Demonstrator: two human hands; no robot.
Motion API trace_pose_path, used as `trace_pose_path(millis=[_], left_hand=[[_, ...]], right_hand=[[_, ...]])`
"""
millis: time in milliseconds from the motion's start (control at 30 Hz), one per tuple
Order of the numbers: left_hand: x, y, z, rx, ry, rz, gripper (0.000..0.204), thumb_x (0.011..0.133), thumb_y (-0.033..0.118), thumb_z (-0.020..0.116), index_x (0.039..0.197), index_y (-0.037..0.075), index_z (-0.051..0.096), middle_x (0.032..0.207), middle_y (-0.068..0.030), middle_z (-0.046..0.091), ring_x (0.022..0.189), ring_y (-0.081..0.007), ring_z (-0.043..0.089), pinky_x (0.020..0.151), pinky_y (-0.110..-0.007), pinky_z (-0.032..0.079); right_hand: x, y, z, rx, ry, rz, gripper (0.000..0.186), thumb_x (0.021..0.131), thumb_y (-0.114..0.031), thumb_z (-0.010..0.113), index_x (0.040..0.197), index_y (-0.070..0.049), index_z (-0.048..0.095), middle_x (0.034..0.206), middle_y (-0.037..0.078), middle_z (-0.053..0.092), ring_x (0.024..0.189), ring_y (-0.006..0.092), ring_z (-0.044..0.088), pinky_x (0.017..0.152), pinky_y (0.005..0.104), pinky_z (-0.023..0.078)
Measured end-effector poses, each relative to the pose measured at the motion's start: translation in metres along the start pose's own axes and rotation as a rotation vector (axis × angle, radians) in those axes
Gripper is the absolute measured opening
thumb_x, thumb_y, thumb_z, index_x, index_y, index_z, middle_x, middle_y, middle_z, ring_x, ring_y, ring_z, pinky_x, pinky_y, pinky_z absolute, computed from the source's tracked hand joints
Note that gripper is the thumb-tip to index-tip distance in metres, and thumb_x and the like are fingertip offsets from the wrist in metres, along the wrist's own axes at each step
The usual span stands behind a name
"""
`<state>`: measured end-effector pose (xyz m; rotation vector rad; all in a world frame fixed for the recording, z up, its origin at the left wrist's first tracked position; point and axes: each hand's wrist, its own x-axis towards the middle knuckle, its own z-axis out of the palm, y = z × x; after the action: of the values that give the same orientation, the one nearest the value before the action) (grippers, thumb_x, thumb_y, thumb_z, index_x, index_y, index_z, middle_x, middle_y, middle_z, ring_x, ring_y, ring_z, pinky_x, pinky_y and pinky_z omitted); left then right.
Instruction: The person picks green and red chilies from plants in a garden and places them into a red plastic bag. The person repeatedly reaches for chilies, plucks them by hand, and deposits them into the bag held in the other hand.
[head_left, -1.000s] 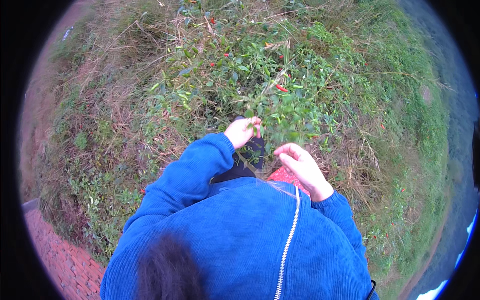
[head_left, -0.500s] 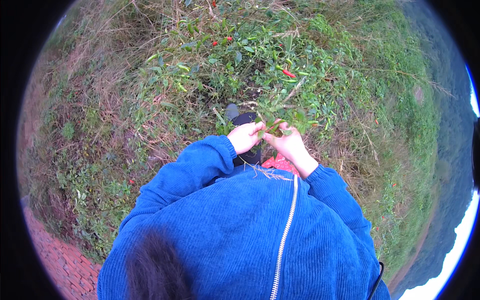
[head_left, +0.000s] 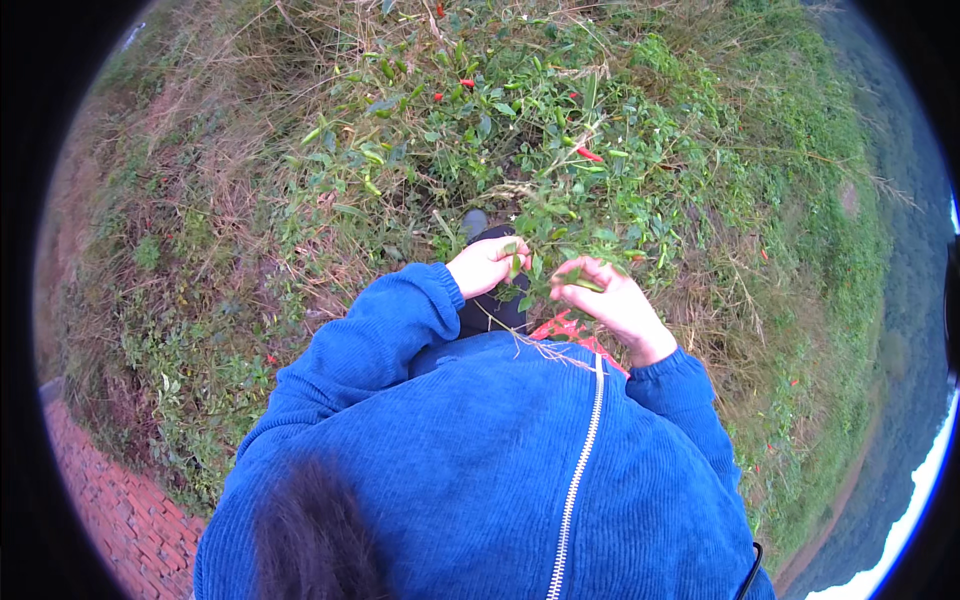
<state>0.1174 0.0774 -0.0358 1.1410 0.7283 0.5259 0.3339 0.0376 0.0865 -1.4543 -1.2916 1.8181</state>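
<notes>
My left hand (head_left: pixel 490 262) pinches a leafy stem of a chili plant (head_left: pixel 548 220) in front of my dark-trousered leg (head_left: pixel 492 312). Just right of it, my right hand (head_left: pixel 605 300) has its fingers curled on a green chili (head_left: pixel 585 282). Green chilies (head_left: pixel 372 156) and red chilies (head_left: pixel 590 154) hang among the leaves beyond my hands. A red patterned cloth (head_left: pixel 562 328) shows at my waist below the right hand, partly hidden by my blue jacket (head_left: pixel 450 430).
A weedy slope of dry grass (head_left: pixel 200 200) and green growth surrounds the plants. Red brick paving (head_left: pixel 120 500) lies at the lower left. Dark wooded hillside (head_left: pixel 905 300) and pale sky show at the curved right rim.
My right hand came up to my left hand among the leaves, then moved back down and right with a green chili in its fingers. My left hand keeps hold of the stem.
</notes>
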Motion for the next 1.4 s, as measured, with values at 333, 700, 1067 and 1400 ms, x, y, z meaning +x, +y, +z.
trace_pose_path(millis=[333, 700, 1067, 1400], left_hand=[[0.011, 0.009, 0.009, 0.080, 0.210, 0.158, 0.020, 0.094, 0.012, 0.049, 0.106, 0.004, 0.063, 0.094, -0.0095, 0.066, 0.087, -0.0183, 0.062, 0.080, -0.031, 0.048], [0.004, 0.026, 0.016, 0.873, 0.245, 0.174, 0.034, 0.073, 0.001, 0.056, 0.104, 0.010, 0.066, 0.095, -0.0115, 0.067, 0.088, -0.0298, 0.063, 0.079, -0.038, 0.050], [-0.003, 0.050, 0.022, 1.086, 0.179, 0.401, 0.022, 0.074, 0.008, 0.055, 0.094, 0.011, 0.064, 0.078, -0.0135, 0.063, 0.075, -0.0352, 0.061, 0.068, -0.044, 0.049], [-0.007, 0.057, 0.036, 1.094, 0.239, 0.140, 0.013, 0.082, 0.015, 0.051, 0.087, 0.009, 0.060, 0.075, -0.0157, 0.063, 0.073, -0.0358, 0.062, 0.065, -0.046, 0.048]], right_hand=[[-0.002, -0.006, 0.002, 0.381, 0.008, 0.127, 0.021, 0.094, -0.009, 0.046, 0.112, 0.000, 0.053, 0.083, 0.004, 0.055, 0.061, 0.0078, 0.046, 0.049, 0.0187, 0.035], [0.017, 0.005, 0.017, 0.762, -0.014, 0.247, 0.015, 0.094, -0.016, 0.055, 0.104, -0.006, 0.058, 0.083, -0.001, 0.055, 0.066, 0.0077, 0.048, 0.054, 0.0221, 0.039], [0.023, 0.031, 0.016, 0.250, 0.210, 0.139, 0.017, 0.088, -0.020, 0.063, 0.102, -0.010, 0.061, 0.086, -0.002, 0.061, 0.072, 0.0091, 0.051, 0.059, 0.0279, 0.041], [0.013, 0.025, -0.004, 0.238, 0.084, 0.374, 0.008, 0.089, -0.010, 0.053, 0.084, -0.007, 0.058, 0.067, -0.001, 0.053, 0.051, 0.0064, 0.041, 0.044, 0.0192, 0.029]])
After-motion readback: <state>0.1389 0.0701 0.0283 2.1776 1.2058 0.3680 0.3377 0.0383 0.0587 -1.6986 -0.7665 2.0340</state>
